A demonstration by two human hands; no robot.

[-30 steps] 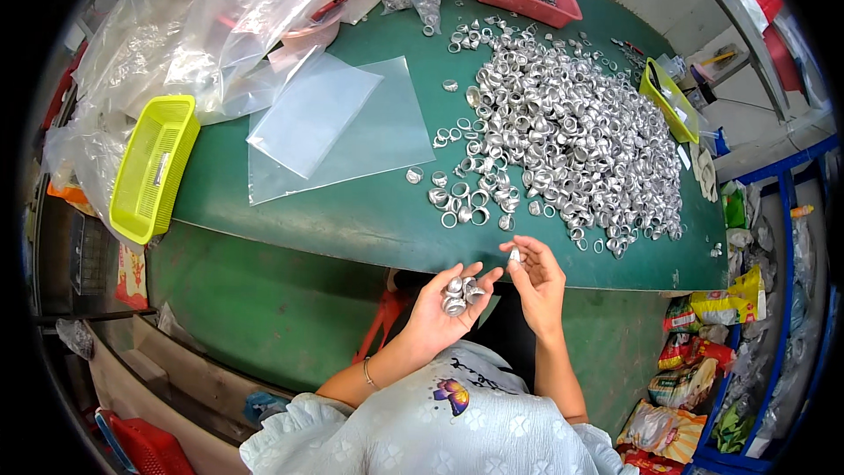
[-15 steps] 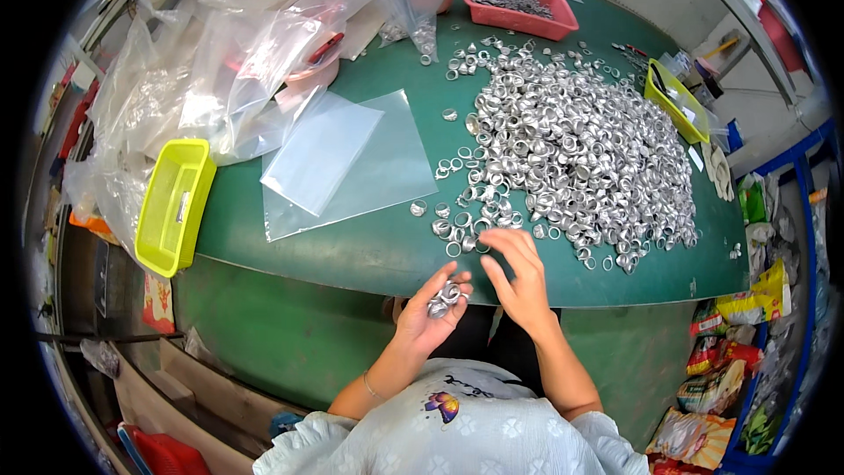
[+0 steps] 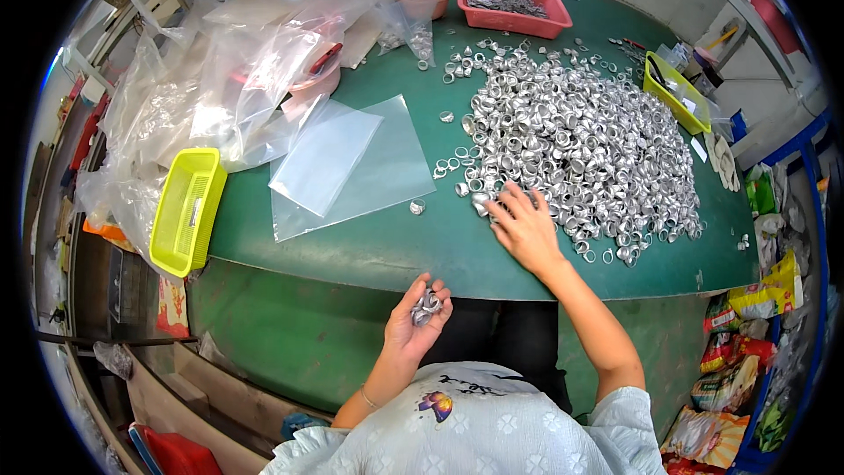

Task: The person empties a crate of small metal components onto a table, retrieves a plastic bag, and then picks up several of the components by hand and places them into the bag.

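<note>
A large heap of silvery metal rings [image 3: 589, 141] covers the right half of the green table. My left hand [image 3: 415, 324], palm up just off the table's near edge, cups a small handful of metal rings [image 3: 425, 306] in its curled fingers. Over the heap's near left edge reaches my right hand [image 3: 527, 230], palm down with its fingers spread and touching rings there. Whether any ring lies under those fingertips is hidden. A single ring [image 3: 417, 207] lies apart on the table, left of my right hand.
Flat clear plastic bags [image 3: 352, 163] lie left of the heap. A yellow-green basket [image 3: 187, 211] stands at the table's left edge, and another yellow-green basket [image 3: 675, 97] at the right. Farther back are a pink tray [image 3: 514, 10] of small metal pieces and crumpled plastic sheeting [image 3: 202, 79].
My right hand has moved forward from beside my left hand onto the heap. My left hand has drawn slightly back and left with its rings. Loose rings at the near left have been swept toward the heap.
</note>
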